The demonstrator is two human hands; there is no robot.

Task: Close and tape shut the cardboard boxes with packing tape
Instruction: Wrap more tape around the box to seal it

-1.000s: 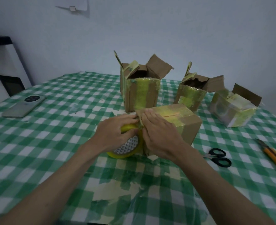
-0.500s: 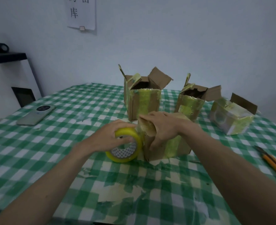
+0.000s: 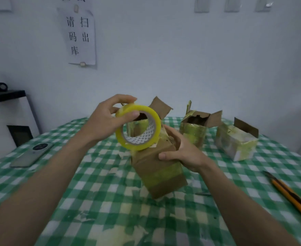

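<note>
Box [image 3: 159, 167] tilted off bench [image 3: 96, 192], gripped by right hand [image 3: 185, 153]; left hand [image 3: 107, 119] pinches tape [image 3: 138, 127] above, likely for the next strip.

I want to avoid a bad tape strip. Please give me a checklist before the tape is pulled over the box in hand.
1. Tape roll gripped by left hand: ok.
2. Box held by right hand: ok.
3. Box resting flat on the table: not ok, it is tilted.
4. Free tape end found: cannot tell.
5. Cutter close by on the table: ok.
</note>
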